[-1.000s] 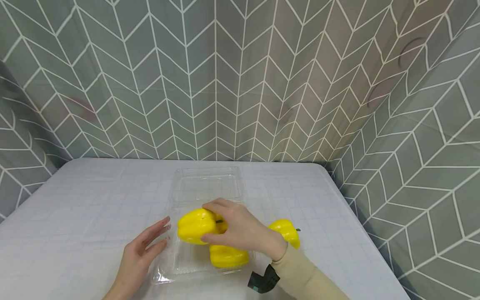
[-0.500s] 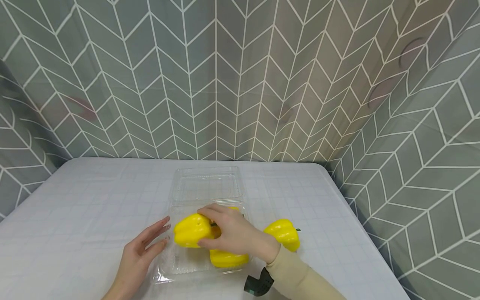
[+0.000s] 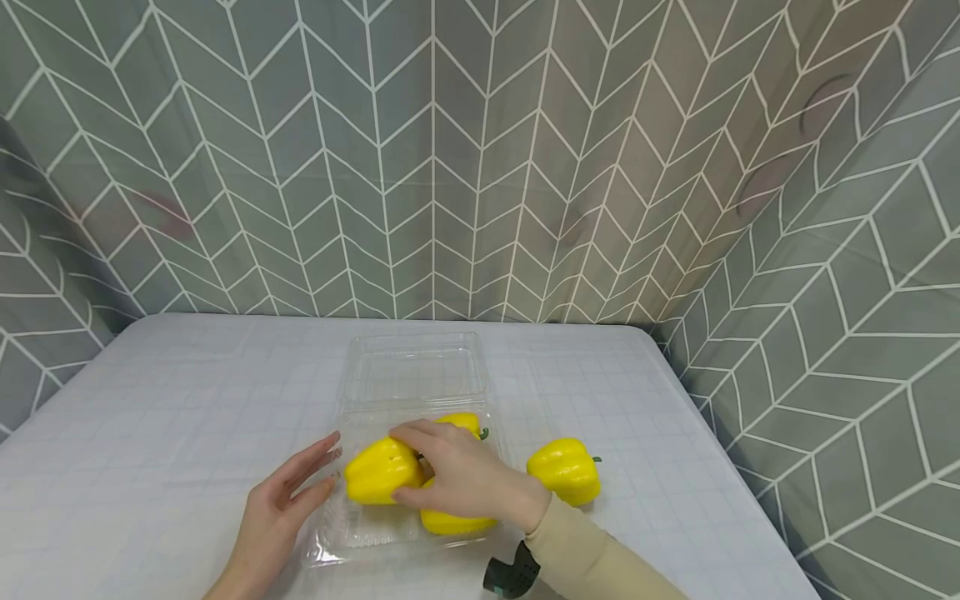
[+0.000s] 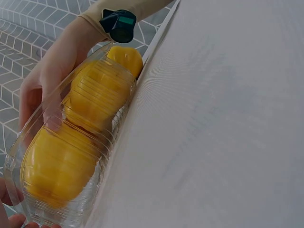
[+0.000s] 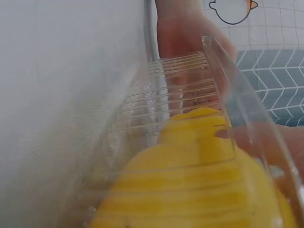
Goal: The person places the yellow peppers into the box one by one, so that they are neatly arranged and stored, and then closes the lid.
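Note:
My right hand (image 3: pixel 468 471) grips a yellow bell pepper (image 3: pixel 382 473) by its stem end, over the left part of a clear plastic clamshell container (image 3: pixel 360 533). Two more yellow peppers lie in the container's right half: a back pepper (image 3: pixel 459 422) and a front pepper (image 3: pixel 453 523), partly covered by that hand. At the container's left edge my left hand (image 3: pixel 273 508) has its fingers extended and loosely bent, holding nothing. Through the ribbed wall in the left wrist view, the gripped pepper (image 4: pixel 59 164) appears down inside the container.
Another yellow pepper (image 3: pixel 566 472) lies on the white tablecloth right of the container. The container's lid (image 3: pixel 416 367) lies folded back flat behind its base. A grey patterned curtain (image 3: pixel 450 167) rises behind the table. A black strap device (image 3: pixel 513 573) sits at the right wrist.
My right hand has moved left, toward me and down with the pepper, lowering it into the container's left part. The back pepper is more visible. My left hand has stayed in place.

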`<state>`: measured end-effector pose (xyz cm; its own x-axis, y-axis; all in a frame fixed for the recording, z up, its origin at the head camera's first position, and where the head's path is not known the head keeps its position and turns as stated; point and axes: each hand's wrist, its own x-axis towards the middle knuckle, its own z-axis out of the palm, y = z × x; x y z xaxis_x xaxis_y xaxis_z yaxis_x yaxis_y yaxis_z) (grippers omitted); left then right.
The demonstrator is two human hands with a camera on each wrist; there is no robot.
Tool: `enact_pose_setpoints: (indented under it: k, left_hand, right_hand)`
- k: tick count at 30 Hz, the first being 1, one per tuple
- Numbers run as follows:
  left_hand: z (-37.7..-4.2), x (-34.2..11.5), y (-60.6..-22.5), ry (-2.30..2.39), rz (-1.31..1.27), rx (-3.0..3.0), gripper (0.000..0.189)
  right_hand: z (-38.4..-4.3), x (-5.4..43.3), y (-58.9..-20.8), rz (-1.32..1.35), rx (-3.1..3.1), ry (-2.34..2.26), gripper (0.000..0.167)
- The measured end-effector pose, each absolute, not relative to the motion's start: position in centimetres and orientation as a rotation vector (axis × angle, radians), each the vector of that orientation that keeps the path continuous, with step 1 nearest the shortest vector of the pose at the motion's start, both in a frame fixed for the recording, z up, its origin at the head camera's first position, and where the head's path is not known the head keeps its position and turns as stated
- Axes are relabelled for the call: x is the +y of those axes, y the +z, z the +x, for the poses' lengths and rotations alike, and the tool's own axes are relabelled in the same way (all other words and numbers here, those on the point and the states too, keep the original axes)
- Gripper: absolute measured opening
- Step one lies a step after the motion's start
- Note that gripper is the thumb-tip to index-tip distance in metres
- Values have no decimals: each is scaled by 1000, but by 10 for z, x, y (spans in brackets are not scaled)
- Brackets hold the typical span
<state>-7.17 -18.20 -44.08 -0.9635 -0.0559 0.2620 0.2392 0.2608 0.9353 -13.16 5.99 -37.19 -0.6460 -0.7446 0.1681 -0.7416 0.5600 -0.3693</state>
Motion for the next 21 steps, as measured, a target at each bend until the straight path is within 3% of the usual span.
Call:
enact_pose_setpoints:
  k: [21]
  left_hand:
    - [-73,-182,-439,-1746,-180,-2307,44]
  right_hand:
    - [-134,62,-373,-1362,2804,-540,58]
